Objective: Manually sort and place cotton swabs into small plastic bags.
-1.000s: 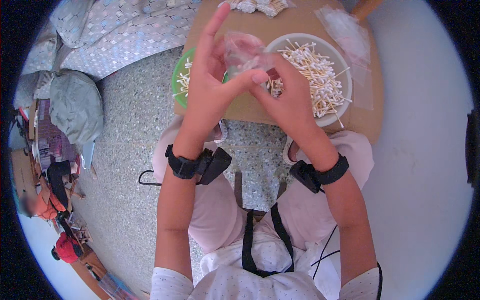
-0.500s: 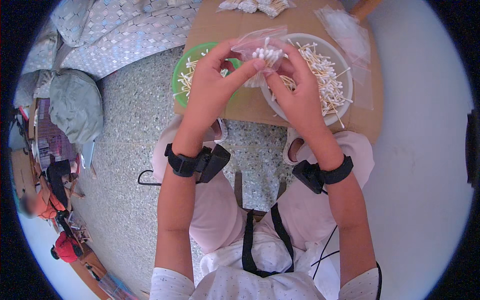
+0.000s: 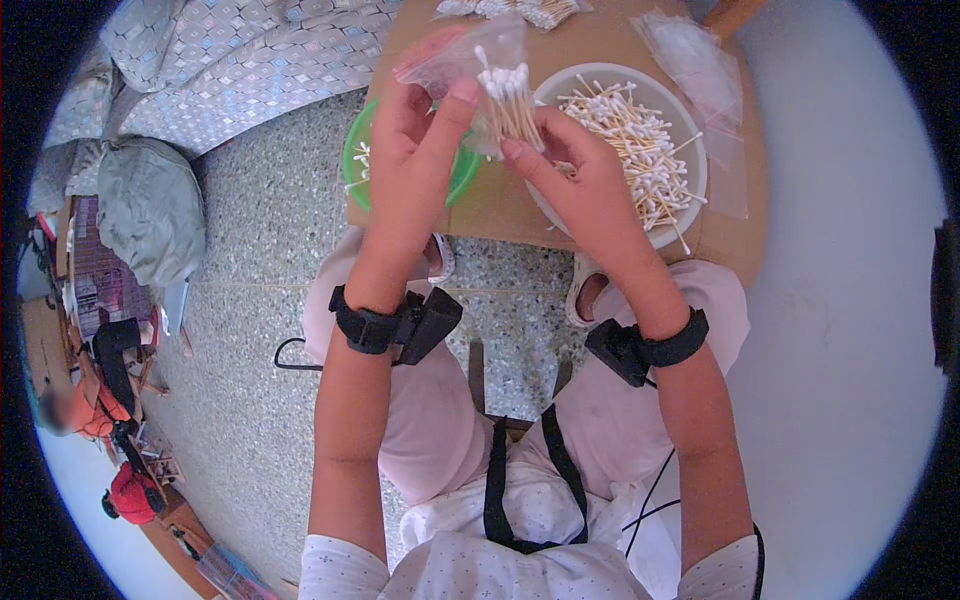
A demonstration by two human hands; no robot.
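left hand (image 3: 415, 130): I've got it pinching the clear bag (image 3: 470, 65) open.
right hand (image 3: 570, 165): grip closed on swab bundle (image 3: 510, 100).
tip: I'd keep swabs parallel over the white bowl (image 3: 690, 150).

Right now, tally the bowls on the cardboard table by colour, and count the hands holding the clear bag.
White bowl: 1
Green bowl: 1
Hands on the clear bag: 2, left hand and right hand
Total: 4
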